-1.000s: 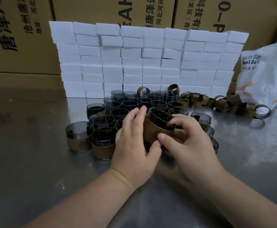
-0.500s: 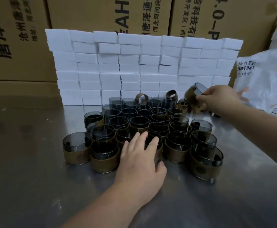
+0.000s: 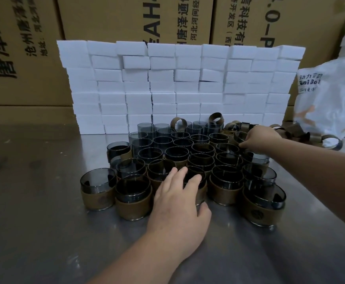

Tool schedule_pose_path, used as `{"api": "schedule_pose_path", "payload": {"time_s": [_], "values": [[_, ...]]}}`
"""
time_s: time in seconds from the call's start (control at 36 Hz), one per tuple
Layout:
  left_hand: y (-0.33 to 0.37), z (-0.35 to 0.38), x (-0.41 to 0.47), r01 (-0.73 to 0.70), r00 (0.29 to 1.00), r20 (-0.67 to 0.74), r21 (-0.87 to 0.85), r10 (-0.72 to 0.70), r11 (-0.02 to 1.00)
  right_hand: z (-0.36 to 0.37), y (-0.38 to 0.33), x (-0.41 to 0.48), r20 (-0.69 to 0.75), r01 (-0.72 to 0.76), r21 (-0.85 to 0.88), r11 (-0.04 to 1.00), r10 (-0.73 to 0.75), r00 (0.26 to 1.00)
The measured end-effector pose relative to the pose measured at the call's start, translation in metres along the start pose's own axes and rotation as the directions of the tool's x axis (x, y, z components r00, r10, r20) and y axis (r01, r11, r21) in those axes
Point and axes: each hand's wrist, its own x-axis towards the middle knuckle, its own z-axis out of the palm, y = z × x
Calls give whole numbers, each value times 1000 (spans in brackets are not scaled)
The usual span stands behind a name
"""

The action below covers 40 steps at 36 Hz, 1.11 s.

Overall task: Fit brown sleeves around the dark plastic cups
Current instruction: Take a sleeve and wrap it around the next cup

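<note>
A cluster of dark see-through cups stands mid-table. The front ones, such as the sleeved cup (image 3: 133, 199), wear brown sleeves; bare cups (image 3: 146, 129) stand at the back left. Loose brown sleeves (image 3: 294, 132) lie in a pile at the back right. My left hand (image 3: 177, 201) lies palm down on a front-row sleeved cup (image 3: 200, 193), fingers spread over its rim. My right hand (image 3: 259, 138) reaches to the cluster's back right edge, fingers curled down on a sleeved cup (image 3: 239, 137) that is mostly hidden by them.
A wall of white foam blocks (image 3: 177, 83) stands right behind the cups, with brown cartons (image 3: 110, 17) behind it. A white plastic bag (image 3: 331, 99) sits at the right by the sleeve pile. The steel table (image 3: 34, 201) stretches left and toward me.
One second ago both hands held one sleeved cup in front. My right hand carried it to the back right and has now lowered it to the cluster's edge. My left hand rests on the front row.
</note>
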Motion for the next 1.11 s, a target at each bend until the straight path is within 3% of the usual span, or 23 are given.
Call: {"api": "schedule_pose_path", "payload": {"time_s": [0.17,0.28,0.36,0.53,0.64,0.78,0.83,0.92,1.0,1.11], "values": [[-1,-1,0,-7,1000,-11,-1,7,1000,2,-2,4,74,74,22,997,-76,994],[-2,-1,-1,-12,1000,-20,-6,12,1000,-5,15,11,-34,92,64,994,-90,995],[-3,0,-2,-27,999,-34,10,27,1000,-9,40,25,-119,29,99,995,-17,993],[-5,2,-2,-32,999,-37,25,32,999,-5,68,48,9,-39,-2,999,39,999],[-1,1,-1,-29,999,-34,67,31,997,3,55,64,105,68,-108,992,-57,993],[-1,2,4,-49,997,-49,93,54,994,17,23,91,172,135,-95,986,-118,978],[2,-3,8,-66,998,4,121,66,990,22,14,100,204,197,-115,974,-171,964],[-2,1,10,-110,989,-87,144,123,983,32,9,112,228,271,-154,950,-232,945],[-5,6,11,-157,966,-185,142,182,977,41,8,120,257,209,-155,965,-165,952],[-6,7,14,-163,953,-231,158,197,974,40,8,116,182,219,-145,965,-191,965]]}}
